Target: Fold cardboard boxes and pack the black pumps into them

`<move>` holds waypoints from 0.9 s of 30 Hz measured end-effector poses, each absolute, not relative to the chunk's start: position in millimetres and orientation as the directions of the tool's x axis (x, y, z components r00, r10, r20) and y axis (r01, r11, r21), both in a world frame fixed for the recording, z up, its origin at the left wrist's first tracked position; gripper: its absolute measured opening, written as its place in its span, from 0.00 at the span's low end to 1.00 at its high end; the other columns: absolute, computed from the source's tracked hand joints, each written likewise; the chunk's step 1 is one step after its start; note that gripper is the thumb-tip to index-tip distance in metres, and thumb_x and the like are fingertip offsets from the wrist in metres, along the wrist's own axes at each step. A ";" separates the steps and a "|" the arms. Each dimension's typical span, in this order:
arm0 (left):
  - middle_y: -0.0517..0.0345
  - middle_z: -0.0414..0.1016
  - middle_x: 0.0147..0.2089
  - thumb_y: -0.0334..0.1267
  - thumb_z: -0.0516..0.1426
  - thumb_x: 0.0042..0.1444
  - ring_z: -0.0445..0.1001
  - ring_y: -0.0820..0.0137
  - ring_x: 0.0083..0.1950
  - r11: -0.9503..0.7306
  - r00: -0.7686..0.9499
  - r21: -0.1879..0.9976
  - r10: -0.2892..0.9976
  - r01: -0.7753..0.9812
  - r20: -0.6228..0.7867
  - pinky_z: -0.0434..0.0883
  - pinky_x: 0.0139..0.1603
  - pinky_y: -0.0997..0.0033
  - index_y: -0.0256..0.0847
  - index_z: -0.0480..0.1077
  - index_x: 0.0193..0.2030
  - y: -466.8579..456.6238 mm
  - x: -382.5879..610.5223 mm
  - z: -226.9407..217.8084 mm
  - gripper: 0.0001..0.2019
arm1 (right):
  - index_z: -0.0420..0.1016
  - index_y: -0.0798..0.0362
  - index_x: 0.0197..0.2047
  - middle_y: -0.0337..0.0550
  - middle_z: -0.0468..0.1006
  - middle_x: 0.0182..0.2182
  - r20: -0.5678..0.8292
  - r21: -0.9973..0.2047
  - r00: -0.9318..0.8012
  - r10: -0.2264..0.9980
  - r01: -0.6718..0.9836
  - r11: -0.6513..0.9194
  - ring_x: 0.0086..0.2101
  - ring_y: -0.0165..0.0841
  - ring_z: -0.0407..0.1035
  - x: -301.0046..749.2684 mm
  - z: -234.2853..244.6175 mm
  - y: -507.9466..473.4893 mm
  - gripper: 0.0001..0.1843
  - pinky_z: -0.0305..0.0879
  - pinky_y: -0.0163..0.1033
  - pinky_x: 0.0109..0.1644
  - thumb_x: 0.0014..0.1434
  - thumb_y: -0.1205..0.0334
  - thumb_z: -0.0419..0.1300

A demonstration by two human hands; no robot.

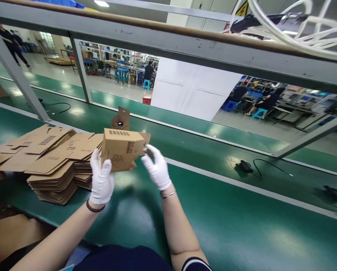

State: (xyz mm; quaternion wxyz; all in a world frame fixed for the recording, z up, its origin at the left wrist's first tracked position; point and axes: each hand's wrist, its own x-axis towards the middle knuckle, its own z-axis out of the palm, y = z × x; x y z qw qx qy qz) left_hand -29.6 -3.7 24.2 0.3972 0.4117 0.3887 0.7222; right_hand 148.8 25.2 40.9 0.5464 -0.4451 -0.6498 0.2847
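Observation:
A small brown cardboard box [120,150] is raised above the green work surface, printed on its side and top. My left hand [101,178], in a white glove, grips its left end between thumb and fingers. Flaps stand out at the box's right end. There my right hand [157,167], also gloved in white, closes thumb and fingers at a dark, shadowed flap edge. Exactly what lies between those fingertips is hard to make out. Behind the held box, an open carton [120,118] stands upright with something dark inside.
Stacks of flat cardboard blanks [52,165] lie left of my hands. Black adapters with cables [245,166] rest on the green belt to the right. A metal frame rail [168,41] crosses above, with white tubing [292,34] on top. Other people sit at distant benches.

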 end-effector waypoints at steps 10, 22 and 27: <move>0.49 0.45 0.74 0.47 0.62 0.52 0.47 0.55 0.73 -0.270 -0.261 0.944 0.913 0.189 0.314 0.47 0.72 0.51 0.51 0.52 0.68 -7.2 -28.7 -35.1 0.38 | 0.71 0.50 0.53 0.50 0.77 0.40 0.110 -0.061 -0.506 0.856 0.856 0.514 0.40 0.40 0.72 125.9 35.5 21.9 0.18 0.67 0.44 0.41 0.64 0.67 0.49; 0.58 0.68 0.63 0.45 0.55 0.58 0.71 0.55 0.60 -0.413 0.052 0.666 0.870 0.622 0.490 0.67 0.64 0.53 0.56 0.70 0.56 -51.0 -70.9 -120.7 0.18 | 0.73 0.47 0.55 0.44 0.79 0.49 0.516 -0.373 -0.258 0.817 0.790 0.486 0.49 0.37 0.71 172.1 46.2 24.9 0.18 0.65 0.42 0.56 0.65 0.55 0.52; 0.66 0.79 0.51 0.45 0.57 0.55 0.80 0.60 0.47 -0.716 0.486 0.213 0.631 0.664 0.605 0.80 0.42 0.65 0.61 0.77 0.42 -72.6 -111.2 -148.7 0.10 | 0.77 0.48 0.51 0.45 0.79 0.48 0.262 -0.407 0.016 0.965 0.908 0.096 0.49 0.38 0.72 245.1 0.8 33.2 0.17 0.67 0.44 0.55 0.62 0.56 0.55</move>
